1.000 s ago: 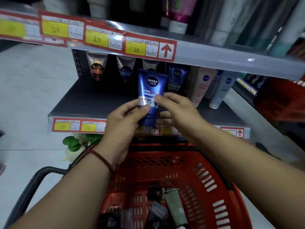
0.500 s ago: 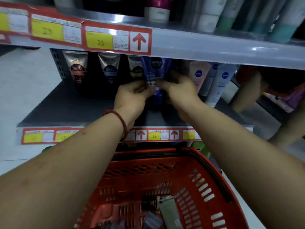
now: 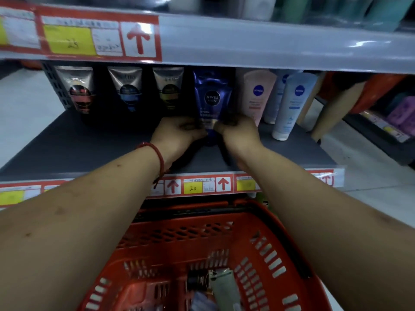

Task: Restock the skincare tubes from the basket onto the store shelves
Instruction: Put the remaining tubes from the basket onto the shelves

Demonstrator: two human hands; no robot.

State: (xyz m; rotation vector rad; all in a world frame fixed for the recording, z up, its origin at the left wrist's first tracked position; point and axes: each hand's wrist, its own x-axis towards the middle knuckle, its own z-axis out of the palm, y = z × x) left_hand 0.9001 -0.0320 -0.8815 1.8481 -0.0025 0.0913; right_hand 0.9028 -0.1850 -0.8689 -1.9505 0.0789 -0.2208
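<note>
We reach over the red basket (image 3: 258, 239) onto the dark shelf (image 3: 89, 144). Our left hand (image 3: 177, 133) and right hand (image 3: 238, 131) each pinch a lower side of the blue tube (image 3: 212, 97), which stands upright, cap down, between a grey-topped tube (image 3: 168, 88) and a pink tube (image 3: 257, 93). More tubes (image 3: 222, 286) lie in the basket.

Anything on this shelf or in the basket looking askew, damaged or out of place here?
Nothing clearly wrong. The blue tube stands upright in its row between the left hand and right hand. Only the white tube at the row's right end leans noticeably. Tubes in the basket lie loose, as expected.
</note>
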